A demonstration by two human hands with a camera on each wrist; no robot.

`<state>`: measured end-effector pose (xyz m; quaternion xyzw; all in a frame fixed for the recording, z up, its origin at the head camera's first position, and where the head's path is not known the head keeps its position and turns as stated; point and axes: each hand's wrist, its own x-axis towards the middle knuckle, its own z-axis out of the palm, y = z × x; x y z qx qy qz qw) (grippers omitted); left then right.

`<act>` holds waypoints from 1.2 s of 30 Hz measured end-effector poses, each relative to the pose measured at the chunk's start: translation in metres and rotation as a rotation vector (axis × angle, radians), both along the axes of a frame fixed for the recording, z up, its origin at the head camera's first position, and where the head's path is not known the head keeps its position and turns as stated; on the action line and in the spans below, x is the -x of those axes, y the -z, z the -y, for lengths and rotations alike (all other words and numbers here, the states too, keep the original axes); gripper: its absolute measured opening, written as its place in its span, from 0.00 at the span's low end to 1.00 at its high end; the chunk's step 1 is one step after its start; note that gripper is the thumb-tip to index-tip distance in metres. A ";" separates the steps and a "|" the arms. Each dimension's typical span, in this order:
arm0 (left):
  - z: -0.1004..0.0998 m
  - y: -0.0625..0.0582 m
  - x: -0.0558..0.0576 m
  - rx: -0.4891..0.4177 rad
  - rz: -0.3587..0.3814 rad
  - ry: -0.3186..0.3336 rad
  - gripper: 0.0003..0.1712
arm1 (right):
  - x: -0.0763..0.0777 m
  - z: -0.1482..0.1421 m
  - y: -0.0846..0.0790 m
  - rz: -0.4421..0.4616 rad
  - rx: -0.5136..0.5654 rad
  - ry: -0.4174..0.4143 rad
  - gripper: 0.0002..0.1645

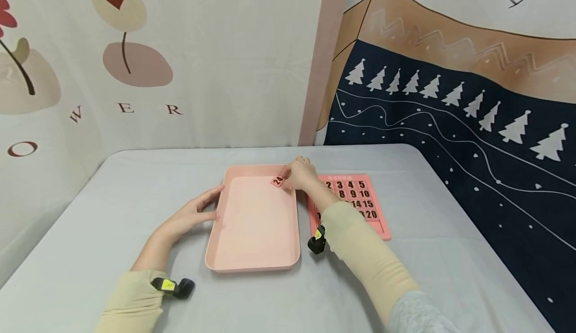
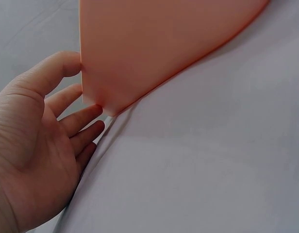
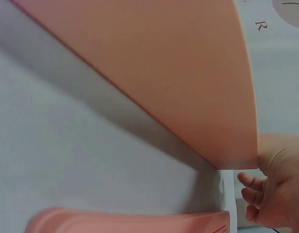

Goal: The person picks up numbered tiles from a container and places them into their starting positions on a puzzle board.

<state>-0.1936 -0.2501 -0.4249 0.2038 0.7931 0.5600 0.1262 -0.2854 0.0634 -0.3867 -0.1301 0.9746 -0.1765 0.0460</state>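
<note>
A pale pink tray lies in the middle of the table. My left hand is at its left side, thumb and fingers spread and fingertips touching the outer wall; in the left wrist view the fingers of this hand are loosely extended by the tray's corner. Over the tray's far right corner, my right hand pinches a small pink number tile marked 24. In the right wrist view the tray wall hides the tile and part of the right hand.
Right of the tray, a pink number board with rows of black-numbered tiles lies partly under my right forearm. A light grey cloth covers the table. Behind hang a flower-print curtain and a dark tree-print cloth.
</note>
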 end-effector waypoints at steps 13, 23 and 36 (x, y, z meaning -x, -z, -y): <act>-0.001 -0.002 0.000 -0.015 0.000 0.009 0.42 | 0.001 0.001 -0.002 -0.025 -0.065 -0.010 0.21; 0.000 -0.002 0.000 -0.012 -0.010 0.013 0.42 | 0.002 0.005 -0.003 -0.071 -0.129 -0.038 0.24; 0.000 -0.001 0.001 -0.004 -0.007 0.003 0.42 | 0.003 0.005 -0.001 -0.061 -0.137 -0.061 0.17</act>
